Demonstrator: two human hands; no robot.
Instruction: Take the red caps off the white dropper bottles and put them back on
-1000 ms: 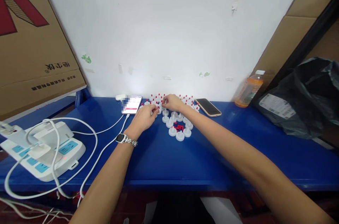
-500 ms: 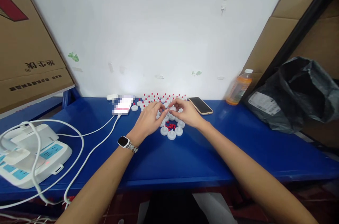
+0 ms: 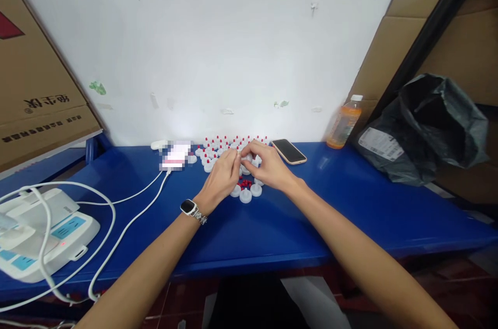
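Observation:
My left hand (image 3: 224,172) is closed, thumb and fingers pressed together, above a cluster of white caps. Its fingertips meet those of my right hand (image 3: 268,163), which is curled in a pinch. What lies between the fingers is small and mostly hidden, so I cannot make it out. Behind and left of the hands stand many white nozzle caps with red tips (image 3: 208,167). Just below the hands, white caps without red tips (image 3: 245,195) partly ring a small heap of loose red tips (image 3: 246,183). Part of the cluster is covered by my hands.
The blue table (image 3: 295,225) stands against a white wall. A dark-screened phone (image 3: 290,151) lies right of the caps; a lit phone (image 3: 176,155) on a cable lies left. Further out are a power strip (image 3: 73,233), an orange drink bottle (image 3: 344,122) and a black plastic bag (image 3: 408,158).
The view has shifted slightly, so the whole scene sits further left. My left hand has turned a little, its fingers now more upright; both hands stay together over the caps.

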